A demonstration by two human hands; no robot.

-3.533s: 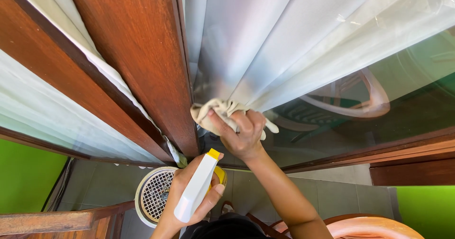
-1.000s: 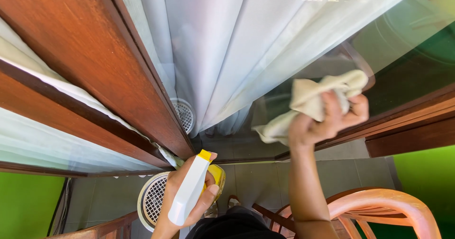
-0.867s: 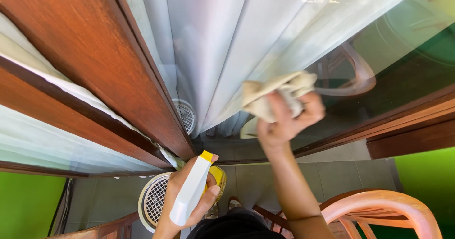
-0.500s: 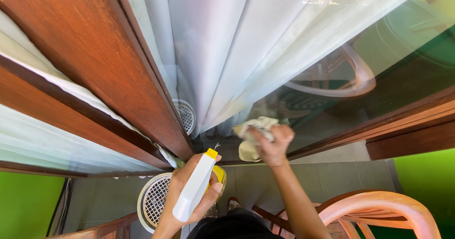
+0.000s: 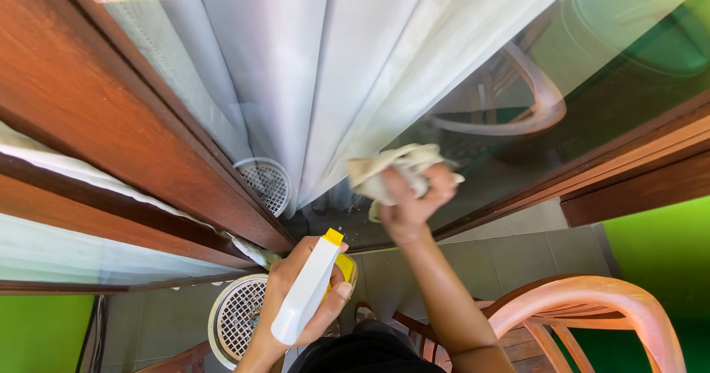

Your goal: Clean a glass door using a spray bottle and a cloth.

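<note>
My right hand [image 5: 411,203] presses a crumpled beige cloth [image 5: 384,172] against the glass pane [image 5: 518,69] of a wooden-framed window, low on the pane near the bottom frame. My left hand [image 5: 299,299] holds a white spray bottle [image 5: 305,291] with a yellow nozzle, pointed up toward the glass and a little below the cloth. White curtains [image 5: 325,69] hang behind the glass.
A dark red-brown wooden frame [image 5: 126,121] runs diagonally at left. A curved wooden chair [image 5: 592,314] stands at lower right and is mirrored in the glass. A round white mesh basket [image 5: 237,317] sits on the tiled floor [image 5: 510,254] below. Green walls [image 5: 658,247] flank the window.
My right hand swept the cloth from the right side of the pane leftward and down toward the bottom frame. The left hand has kept the spray bottle almost still.
</note>
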